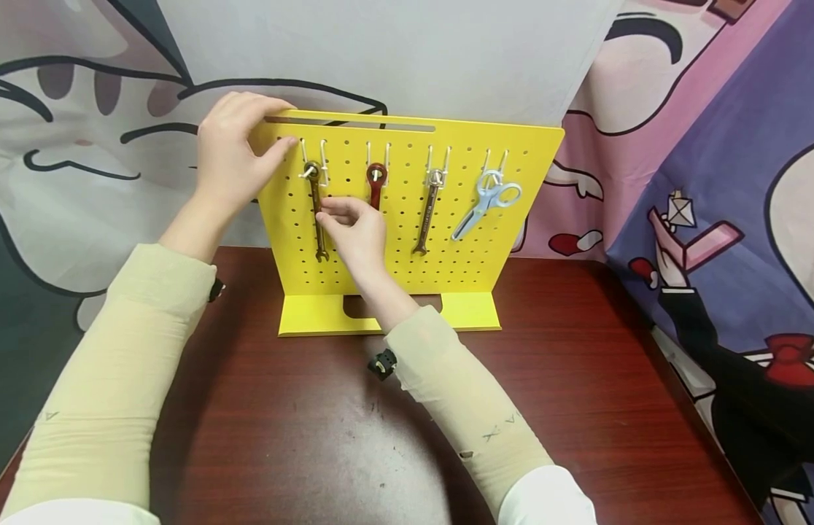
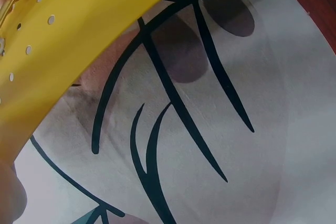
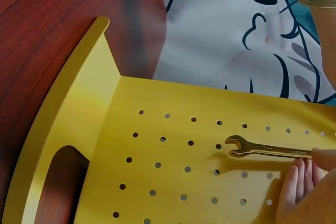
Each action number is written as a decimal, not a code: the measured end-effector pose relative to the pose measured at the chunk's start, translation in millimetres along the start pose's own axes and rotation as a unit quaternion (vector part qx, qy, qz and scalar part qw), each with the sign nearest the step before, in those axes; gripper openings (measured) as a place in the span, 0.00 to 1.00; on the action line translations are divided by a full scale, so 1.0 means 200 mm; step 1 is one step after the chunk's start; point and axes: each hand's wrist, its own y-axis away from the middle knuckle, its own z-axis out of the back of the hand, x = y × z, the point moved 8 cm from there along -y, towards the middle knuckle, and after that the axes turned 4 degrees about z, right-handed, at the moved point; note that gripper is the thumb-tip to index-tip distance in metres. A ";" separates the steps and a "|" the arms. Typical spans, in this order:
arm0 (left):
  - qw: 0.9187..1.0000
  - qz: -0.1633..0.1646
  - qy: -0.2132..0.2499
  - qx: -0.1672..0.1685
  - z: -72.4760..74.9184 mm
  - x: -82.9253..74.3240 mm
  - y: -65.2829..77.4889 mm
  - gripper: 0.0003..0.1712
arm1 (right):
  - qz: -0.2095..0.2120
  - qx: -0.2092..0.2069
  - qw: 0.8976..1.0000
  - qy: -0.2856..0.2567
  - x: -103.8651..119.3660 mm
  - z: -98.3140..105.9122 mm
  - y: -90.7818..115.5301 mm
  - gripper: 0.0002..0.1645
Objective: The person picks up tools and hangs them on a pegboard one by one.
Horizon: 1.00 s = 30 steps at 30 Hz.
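A yellow pegboard [image 1: 407,262] stands upright with tools hanging on its white hooks. My left hand [image 1: 233,149] grips its upper left corner, thumb on the front face and fingers over the top edge. With thumb and fingertips my right hand [image 1: 357,237] pinches the shaft of the leftmost tool, a gold-coloured combination wrench [image 1: 316,215]. Its ring end is at the hook, and its open end [image 3: 239,146] points down, close to the board. A red-handled tool [image 1: 376,179] hangs to its right, its lower part hidden behind my right hand.
Further right hang a silver wrench [image 1: 428,215] and light blue scissors [image 1: 489,200]. The board's foot [image 1: 473,313] rests on a dark red wooden table [image 1: 302,423]. Cartoon-printed cloth [image 1: 459,58] rises behind the board and along the right side.
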 end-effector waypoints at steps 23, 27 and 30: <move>0.999 0.001 -0.023 0.024 0.01 0.00 0.02 0.23 | -0.006 0.025 0.999 -0.044 -0.07 0.06 0.11 0.16; 0.999 -0.026 -0.041 0.022 0.01 -0.01 0.02 0.26 | 0.008 0.034 0.998 -0.046 -0.07 0.10 0.13 0.17; 0.998 -0.042 -0.043 0.013 0.00 0.00 0.03 0.27 | 0.021 0.040 0.998 -0.042 -0.07 0.13 0.15 0.18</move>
